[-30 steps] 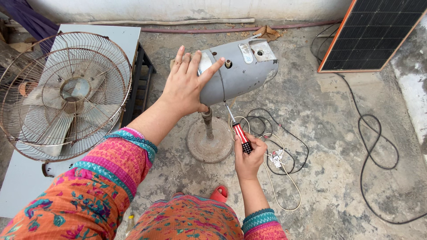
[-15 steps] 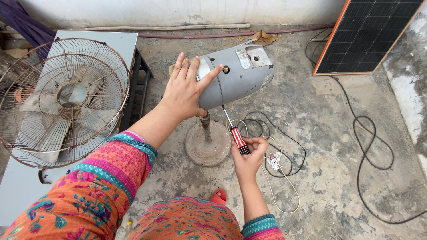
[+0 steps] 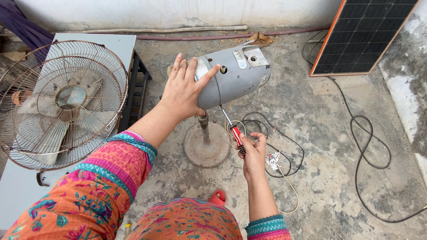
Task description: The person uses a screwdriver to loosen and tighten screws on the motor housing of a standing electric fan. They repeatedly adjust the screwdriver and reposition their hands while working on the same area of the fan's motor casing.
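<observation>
Motor housing: the grey fan motor housing [image 3: 238,78] sits tilted atop a thin pole on a round base [image 3: 207,149], centre of view.
Labels: two pale rectangular stickers on the housing's top, toward 1 o'clock.
Left hand: the left hand [image 3: 184,89] lies flat, fingers spread, on the housing's 9 o'clock side.
Right hand: the right hand [image 3: 253,153] is closed round a red-handled screwdriver [image 3: 233,126], tip up against the housing's underside.
Cables: white and black cables [image 3: 284,155] coil at 3 o'clock of the base.
Fan cage: wire fan cage [image 3: 60,104] with blades at 9 o'clock, on a pale table [image 3: 106,44].
Solar panel: dark, orange-edged solar panel [image 3: 362,33] at 2 o'clock.
</observation>
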